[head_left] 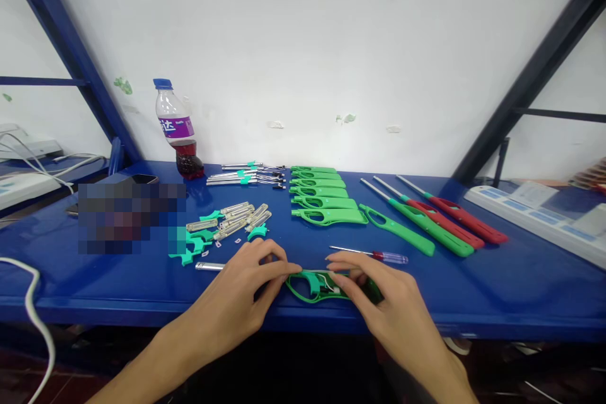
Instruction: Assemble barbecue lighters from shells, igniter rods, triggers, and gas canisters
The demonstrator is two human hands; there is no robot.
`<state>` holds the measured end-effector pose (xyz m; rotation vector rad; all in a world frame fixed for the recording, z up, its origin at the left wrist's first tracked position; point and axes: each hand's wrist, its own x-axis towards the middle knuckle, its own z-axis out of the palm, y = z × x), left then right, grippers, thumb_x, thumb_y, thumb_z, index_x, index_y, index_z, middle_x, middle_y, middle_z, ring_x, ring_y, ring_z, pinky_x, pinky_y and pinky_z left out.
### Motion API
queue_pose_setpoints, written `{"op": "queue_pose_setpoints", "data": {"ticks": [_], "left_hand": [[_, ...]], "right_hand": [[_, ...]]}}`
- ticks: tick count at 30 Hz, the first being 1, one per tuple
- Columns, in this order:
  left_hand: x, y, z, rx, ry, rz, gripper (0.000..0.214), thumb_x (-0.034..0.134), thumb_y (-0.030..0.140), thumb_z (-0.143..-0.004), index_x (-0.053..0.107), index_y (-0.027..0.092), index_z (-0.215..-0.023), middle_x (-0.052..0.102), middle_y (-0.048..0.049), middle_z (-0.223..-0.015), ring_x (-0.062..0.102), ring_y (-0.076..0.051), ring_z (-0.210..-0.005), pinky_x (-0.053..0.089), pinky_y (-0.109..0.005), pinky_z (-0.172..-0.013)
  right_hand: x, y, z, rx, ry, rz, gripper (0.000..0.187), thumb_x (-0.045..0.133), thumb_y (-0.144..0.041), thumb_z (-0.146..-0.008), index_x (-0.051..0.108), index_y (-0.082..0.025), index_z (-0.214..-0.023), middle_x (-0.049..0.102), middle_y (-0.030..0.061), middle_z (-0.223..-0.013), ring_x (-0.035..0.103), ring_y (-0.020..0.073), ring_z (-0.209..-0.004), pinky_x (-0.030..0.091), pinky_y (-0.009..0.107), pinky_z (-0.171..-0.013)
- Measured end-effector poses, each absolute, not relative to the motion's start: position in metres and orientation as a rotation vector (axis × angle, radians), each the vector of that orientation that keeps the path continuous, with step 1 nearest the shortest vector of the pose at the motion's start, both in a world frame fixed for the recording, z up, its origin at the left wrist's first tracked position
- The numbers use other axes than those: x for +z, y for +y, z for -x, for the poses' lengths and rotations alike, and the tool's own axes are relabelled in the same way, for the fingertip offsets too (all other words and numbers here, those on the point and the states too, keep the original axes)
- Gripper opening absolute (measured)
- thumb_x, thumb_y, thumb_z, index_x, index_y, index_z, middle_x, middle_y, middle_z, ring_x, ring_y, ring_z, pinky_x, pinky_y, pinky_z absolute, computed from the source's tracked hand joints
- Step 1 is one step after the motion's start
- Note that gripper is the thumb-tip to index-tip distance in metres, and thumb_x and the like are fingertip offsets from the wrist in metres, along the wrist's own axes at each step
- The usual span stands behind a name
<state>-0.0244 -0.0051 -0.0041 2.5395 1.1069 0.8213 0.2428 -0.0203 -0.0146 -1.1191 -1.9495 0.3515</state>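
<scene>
At the front edge of the table lies an open green lighter handle [297, 290], a half shell with a teal trigger [312, 282] and white wire inside. A metal tube [209, 266] sticks out to the left, partly behind my left hand [253, 284]. The left thumb and index finger pinch the shell's left end, near the tube's joint. My right hand [379, 287] is closed on the shell's right part, its thumb and fingertips pressed at the inner parts; what lies under them is hidden. Just behind the right hand rests a screwdriver [391, 257] with a clear purple handle.
Green handle shells [329, 216] lie in a row behind. Metal tubes with wires [231, 180], clear fuel tanks [237, 221] and teal triggers [201, 237] lie left. Assembled lighters [435, 227] and a power strip [544, 218] are right. A drink bottle [177, 129] stands back left.
</scene>
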Motion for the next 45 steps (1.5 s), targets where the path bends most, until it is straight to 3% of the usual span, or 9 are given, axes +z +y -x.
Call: {"op": "queue_pose_setpoints", "data": {"ticks": [5,11,16,23,28,34,38,45], "left_hand": [[-0.006,-0.006,0.023,0.842,1.136,-2.559,0.035,0.047,0.014,-0.112,0.07,0.032,-0.13,0.066,-0.0041,-0.119,0.062,-0.023,-0.107,0.048,-0.043,-0.098],[-0.003,-0.006,0.024,0.974,1.17,-2.597,0.032,0.045,0.017,-0.113,0.07,0.028,-0.13,0.07,-0.0049,-0.115,0.064,-0.023,-0.107,0.05,-0.041,-0.097],[0.016,0.017,0.043,0.862,1.545,-2.651,0.032,0.046,0.027,-0.108,0.077,0.022,-0.117,0.074,-0.0097,-0.113,0.065,-0.029,-0.108,0.051,-0.044,-0.097],[0.058,0.037,0.068,0.541,1.884,-2.536,0.022,0.058,0.026,-0.098,0.08,0.025,-0.096,0.078,-0.0079,-0.095,0.071,-0.032,-0.093,0.048,-0.039,-0.076],[0.062,0.033,0.06,0.385,2.011,-2.447,0.017,0.065,0.034,-0.097,0.077,0.025,-0.087,0.078,-0.0068,-0.089,0.072,-0.031,-0.081,0.041,-0.035,-0.063],[0.06,0.036,0.056,0.256,2.047,-2.404,0.023,0.064,0.039,-0.099,0.074,0.025,-0.084,0.078,-0.0077,-0.089,0.072,-0.031,-0.08,0.04,-0.035,-0.062],[0.062,0.036,0.063,0.196,2.071,-2.401,0.032,0.048,0.025,-0.103,0.074,0.024,-0.084,0.078,-0.0096,-0.092,0.073,-0.032,-0.084,0.039,-0.035,-0.065],[0.06,0.038,0.068,0.138,2.073,-2.371,0.024,0.055,0.027,-0.101,0.079,0.024,-0.099,0.08,-0.0116,-0.098,0.076,-0.033,-0.092,0.045,-0.035,-0.07]], "right_hand": [[-0.013,-0.023,-0.241,0.28,-1.925,1.081,0.015,0.066,-0.024,-0.106,0.076,-0.032,-0.115,0.082,-0.0033,-0.106,0.077,0.0168,-0.085,0.06,0.027,-0.086],[-0.006,-0.026,-0.244,0.239,-1.805,1.03,0.012,0.065,-0.025,-0.106,0.076,-0.03,-0.108,0.077,-0.0034,-0.092,0.073,0.015,-0.077,0.056,0.025,-0.078],[0.002,-0.023,-0.248,0.217,-1.781,1.033,0.012,0.065,-0.028,-0.106,0.076,-0.028,-0.104,0.078,-0.0007,-0.092,0.074,0.0177,-0.079,0.057,0.028,-0.075],[0.058,-0.004,-0.246,0.05,-1.953,1.053,0.013,0.064,-0.032,-0.106,0.076,-0.029,-0.107,0.081,0.0017,-0.107,0.078,0.0217,-0.096,0.06,0.032,-0.08],[0.089,0.014,-0.238,-0.001,-2.062,1.063,0.018,0.061,-0.035,-0.106,0.077,-0.027,-0.104,0.082,0.0016,-0.101,0.078,0.0217,-0.089,0.06,0.034,-0.079],[0.093,0.021,-0.233,0.087,-2.16,1.128,0.02,0.061,-0.036,-0.106,0.079,-0.028,-0.103,0.084,0.0,-0.099,0.08,0.0221,-0.087,0.059,0.034,-0.076],[0.093,0.027,-0.236,0.135,-2.186,1.168,0.017,0.064,-0.033,-0.106,0.079,-0.029,-0.101,0.084,-0.0031,-0.099,0.079,0.0194,-0.083,0.056,0.031,-0.074],[0.089,0.034,-0.234,0.112,-2.208,1.203,0.016,0.064,-0.026,-0.104,0.08,-0.027,-0.101,0.085,-0.003,-0.096,0.078,0.0191,-0.08,0.054,0.031,-0.071]]}}
